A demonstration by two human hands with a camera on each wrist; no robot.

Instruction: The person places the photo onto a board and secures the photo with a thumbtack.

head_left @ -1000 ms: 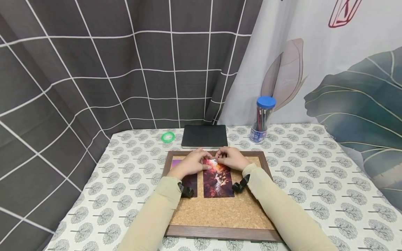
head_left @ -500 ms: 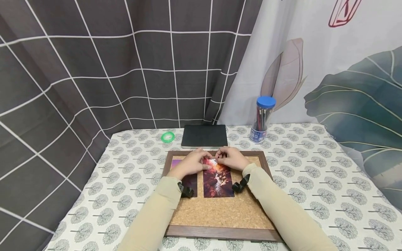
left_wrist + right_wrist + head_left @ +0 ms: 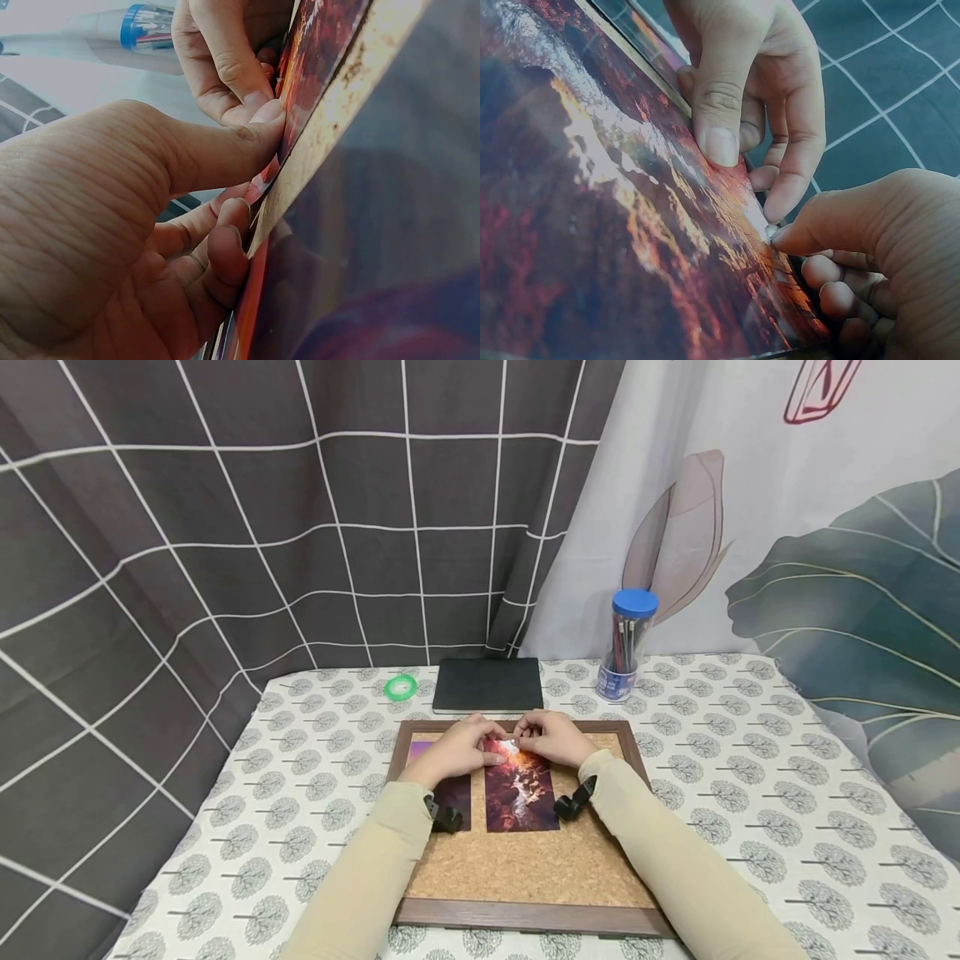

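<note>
A dark red and orange picture point(image 3: 521, 797) lies upright on a wood-framed corkboard point(image 3: 525, 877). My left hand point(image 3: 459, 750) rests at its upper left part, the thumb pressing on the glossy face and the forefinger reaching along the top edge. At the middle of that edge my right hand point(image 3: 557, 740) pinches a small shiny pin point(image 3: 771, 232) between thumb and forefinger. The two hands nearly meet there. To the left, a purple and dark picture point(image 3: 455, 800) is partly hidden under my left hand and wrist.
Behind the board lies a black flat notebook point(image 3: 487, 685), with a green tape roll point(image 3: 389, 689) to its left. A clear tub of pencils point(image 3: 624, 643) with a blue lid stands at the back right. Tree-print cloth point(image 3: 300, 777) covers the table.
</note>
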